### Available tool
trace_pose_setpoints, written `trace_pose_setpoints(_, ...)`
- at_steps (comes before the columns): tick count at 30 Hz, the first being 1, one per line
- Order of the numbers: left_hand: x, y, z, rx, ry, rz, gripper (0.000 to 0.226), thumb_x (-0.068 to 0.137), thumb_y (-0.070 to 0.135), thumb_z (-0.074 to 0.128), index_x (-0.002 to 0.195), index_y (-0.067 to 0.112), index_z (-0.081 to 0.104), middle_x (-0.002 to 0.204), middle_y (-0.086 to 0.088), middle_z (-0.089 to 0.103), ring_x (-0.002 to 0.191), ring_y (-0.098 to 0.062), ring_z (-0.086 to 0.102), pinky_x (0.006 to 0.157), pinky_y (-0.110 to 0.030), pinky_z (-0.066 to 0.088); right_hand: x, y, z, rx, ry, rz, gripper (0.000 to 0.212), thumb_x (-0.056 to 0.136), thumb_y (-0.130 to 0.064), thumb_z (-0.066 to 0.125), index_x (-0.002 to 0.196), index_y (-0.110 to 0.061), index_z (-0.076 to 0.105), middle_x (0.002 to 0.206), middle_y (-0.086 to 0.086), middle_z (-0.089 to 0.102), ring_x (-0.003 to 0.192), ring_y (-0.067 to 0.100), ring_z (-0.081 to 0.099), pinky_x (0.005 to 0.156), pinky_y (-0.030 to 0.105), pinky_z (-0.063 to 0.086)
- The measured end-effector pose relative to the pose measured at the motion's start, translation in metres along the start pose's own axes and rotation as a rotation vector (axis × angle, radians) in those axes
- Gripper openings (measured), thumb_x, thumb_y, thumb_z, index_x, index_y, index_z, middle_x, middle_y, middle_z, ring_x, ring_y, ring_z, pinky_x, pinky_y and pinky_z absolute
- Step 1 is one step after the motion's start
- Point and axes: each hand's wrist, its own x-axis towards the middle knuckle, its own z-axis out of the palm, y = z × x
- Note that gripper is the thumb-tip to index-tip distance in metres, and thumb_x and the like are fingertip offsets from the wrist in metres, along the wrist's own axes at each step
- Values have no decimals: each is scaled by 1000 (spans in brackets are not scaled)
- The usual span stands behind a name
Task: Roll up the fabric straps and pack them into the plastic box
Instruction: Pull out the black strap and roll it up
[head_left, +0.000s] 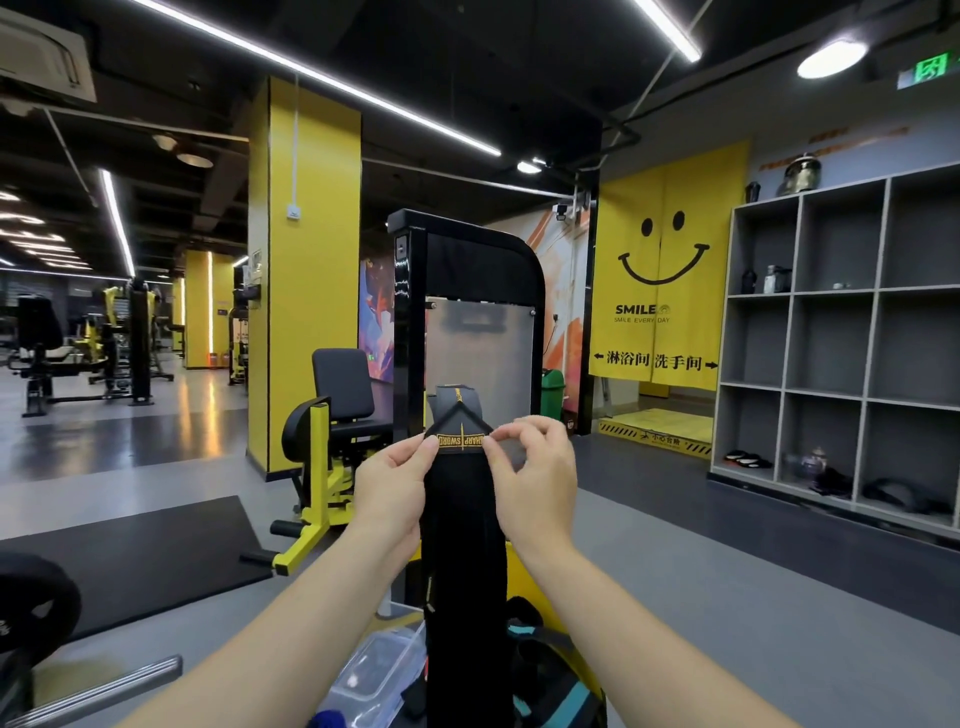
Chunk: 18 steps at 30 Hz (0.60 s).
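Sitting low in front of me, the clear plastic box (376, 670) holds no rolled strap that I can make out, with teal-striped dark straps (545, 675) piled beside it. I'm holding the long black fabric strap (462, 530) up, left hand (395, 483) and right hand (535, 467) pinching its yellow-lettered top end, the rest hanging unrolled. So, early days, I'd say: rolling hasn't really started, packing's all ahead.
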Motion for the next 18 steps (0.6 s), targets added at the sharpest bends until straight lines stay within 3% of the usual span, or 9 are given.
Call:
trace_pose_setpoints(3, -2, 2, 2, 24, 50, 94, 21, 94, 19, 71, 115, 18, 74, 105, -5, 78, 105, -23, 72, 95, -46, 58, -5, -2, 4, -97, -88, -110, 16, 97, -38, 65, 102, -27, 77, 100, -13, 58, 98, 5, 51, 83, 15, 42)
trace_pose_setpoints(7, -13, 3, 5, 110, -144, 209, 22, 99, 12, 63, 118, 12, 74, 106, -2, 79, 104, -14, 73, 96, -34, 58, -1, -15, 0, 268, -317, 219, 17, 93, -49, 67, 99, -35, 75, 95, -15, 72, 93, -1, 66, 82, 20, 53)
trace_pose_setpoints(9, -13, 2, 2, 194, -211, 259, 23, 102, 10, 56, 116, 13, 75, 107, 1, 79, 106, -10, 72, 91, -25, 56, 3, -14, 1, 385, -336, 349, 15, 92, -43, 72, 94, -30, 78, 87, -8, 77, 86, 7, 73, 82, 32, 61)
trace_pose_setpoints(12, -8, 7, -5, 283, -183, 303, 23, 101, 8, 59, 112, 17, 76, 103, 6, 79, 101, -3, 71, 79, -12, 54, 7, -9, 2, 451, -316, 470, 12, 97, -31, 68, 98, -26, 78, 91, -2, 79, 92, 19, 75, 88, 49, 61)
trace_pose_setpoints(15, 3, 9, -13, 363, -26, 347, 21, 96, 15, 68, 115, 22, 74, 103, 9, 77, 99, -2, 70, 87, -22, 57, 9, -7, 0, 549, -364, 497, 16, 100, -28, 65, 111, -24, 76, 100, -2, 79, 100, 19, 74, 92, 45, 60)
trace_pose_setpoints(18, 5, 7, -16, 381, -101, 212, 27, 101, 25, 61, 127, 25, 68, 110, 8, 75, 104, -8, 70, 92, -34, 59, 11, -8, 1, 646, -366, 509, 19, 99, -21, 66, 117, -20, 72, 104, -2, 79, 102, 19, 74, 91, 44, 61)
